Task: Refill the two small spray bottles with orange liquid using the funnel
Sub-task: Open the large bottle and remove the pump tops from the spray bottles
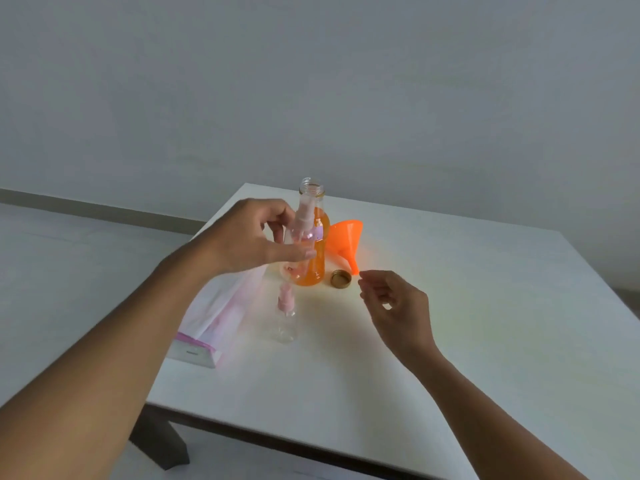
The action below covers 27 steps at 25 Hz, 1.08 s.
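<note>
My left hand (258, 237) holds a small clear spray bottle (300, 233) with a pink spray head, lifted above the table in front of the big bottle. A second small spray bottle (286, 317), clear with a pink top, stands on the white table (450, 323) below it. The tall uncapped bottle of orange liquid (313, 258) stands behind. An orange funnel (344, 242) lies on its side to the right of that bottle, and a gold cap (340, 278) lies by its spout. My right hand (391, 303) hovers open, empty, just right of the cap.
A white and pink packet (214, 323) lies on the table's left part under my left forearm, near the left edge. A grey wall stands behind the table, and the floor shows at the left.
</note>
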Available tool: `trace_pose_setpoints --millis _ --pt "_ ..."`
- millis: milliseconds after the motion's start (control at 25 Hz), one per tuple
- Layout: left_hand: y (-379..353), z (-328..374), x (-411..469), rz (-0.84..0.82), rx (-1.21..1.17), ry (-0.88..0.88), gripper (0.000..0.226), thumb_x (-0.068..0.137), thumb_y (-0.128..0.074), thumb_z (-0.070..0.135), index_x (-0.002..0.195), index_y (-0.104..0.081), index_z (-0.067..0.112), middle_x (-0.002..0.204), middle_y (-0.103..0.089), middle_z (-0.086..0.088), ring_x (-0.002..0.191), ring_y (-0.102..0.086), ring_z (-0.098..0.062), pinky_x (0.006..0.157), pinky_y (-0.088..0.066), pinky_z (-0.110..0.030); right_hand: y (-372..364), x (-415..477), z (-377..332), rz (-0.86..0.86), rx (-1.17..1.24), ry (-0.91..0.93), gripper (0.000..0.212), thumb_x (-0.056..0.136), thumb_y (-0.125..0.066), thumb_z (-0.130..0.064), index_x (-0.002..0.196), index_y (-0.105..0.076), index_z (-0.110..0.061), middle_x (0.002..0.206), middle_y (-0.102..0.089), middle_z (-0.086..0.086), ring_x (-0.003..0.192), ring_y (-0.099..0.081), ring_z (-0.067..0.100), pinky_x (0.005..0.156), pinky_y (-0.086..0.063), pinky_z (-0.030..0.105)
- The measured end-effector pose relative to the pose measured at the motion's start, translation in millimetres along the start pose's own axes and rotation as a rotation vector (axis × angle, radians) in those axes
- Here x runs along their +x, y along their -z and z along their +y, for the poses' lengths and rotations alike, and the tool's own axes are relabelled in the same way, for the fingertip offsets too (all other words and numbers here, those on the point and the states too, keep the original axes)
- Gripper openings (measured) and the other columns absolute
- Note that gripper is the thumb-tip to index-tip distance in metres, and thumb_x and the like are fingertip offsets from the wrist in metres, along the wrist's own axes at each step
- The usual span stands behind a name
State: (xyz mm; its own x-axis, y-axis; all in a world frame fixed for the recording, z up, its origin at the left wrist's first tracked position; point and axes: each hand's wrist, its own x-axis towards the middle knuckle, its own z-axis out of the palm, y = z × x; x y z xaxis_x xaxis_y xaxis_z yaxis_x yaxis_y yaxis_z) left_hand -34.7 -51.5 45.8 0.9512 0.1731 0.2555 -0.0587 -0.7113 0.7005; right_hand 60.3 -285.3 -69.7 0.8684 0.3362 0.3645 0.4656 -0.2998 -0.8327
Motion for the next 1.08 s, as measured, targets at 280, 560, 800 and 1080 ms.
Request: trace_pose_setpoints --millis 280,560,800,1080 --pt "-55 85 -10 -0.118 0.018 -0.082 0.027 0.068 -0.086 0.042 0.086 -0.068 0.031 0.069 -0.060 0.028 0.065 -0.056 -0.002 0.050 -0.040 -0.008 92 -22 -86 0.076 0.482 -0.068 0.029 0.081 -0.080 -0.036 0.103 -0.079 -0.017 0.093 -0.079 0.005 0.074 -0.067 0.016 0.066 -0.054 0.028" --pt "-148 82 -37 -0.044 -0.134 -0.082 0.051 0.066 -0.082 0.054 0.109 -0.067 0.030 0.093 -0.068 0.017 0.086 -0.064 -0.004 0.072 -0.054 -0.016 134 -49 -42 -0.019 0.372 -0.176 0.017 0.080 -0.083 -0.026 0.086 -0.080 -0.010 0.091 -0.079 -0.005 0.070 -0.068 0.003 0.065 -0.051 0.018" --pt "-199 84 -43 -0.124 -0.251 -0.060 0.039 0.078 -0.067 0.056 0.108 -0.066 0.031 0.099 -0.070 0.014 0.097 -0.065 -0.008 0.079 -0.055 -0.020 158 -56 2 -0.046 0.450 -0.238 0.023 0.079 -0.081 -0.023 0.083 -0.077 -0.001 0.091 -0.076 0.002 0.074 -0.063 0.015 0.071 -0.049 0.031" --pt "-222 85 -26 -0.344 -0.508 0.037 0.035 0.090 -0.054 0.050 0.103 -0.069 0.022 0.088 -0.068 -0.004 0.074 -0.058 -0.017 0.067 -0.050 -0.031 179 -44 30 -0.162 0.509 -0.234 0.027 0.076 -0.077 -0.018 0.098 -0.075 -0.001 0.104 -0.077 0.003 0.088 -0.070 0.014 0.078 -0.053 0.025"
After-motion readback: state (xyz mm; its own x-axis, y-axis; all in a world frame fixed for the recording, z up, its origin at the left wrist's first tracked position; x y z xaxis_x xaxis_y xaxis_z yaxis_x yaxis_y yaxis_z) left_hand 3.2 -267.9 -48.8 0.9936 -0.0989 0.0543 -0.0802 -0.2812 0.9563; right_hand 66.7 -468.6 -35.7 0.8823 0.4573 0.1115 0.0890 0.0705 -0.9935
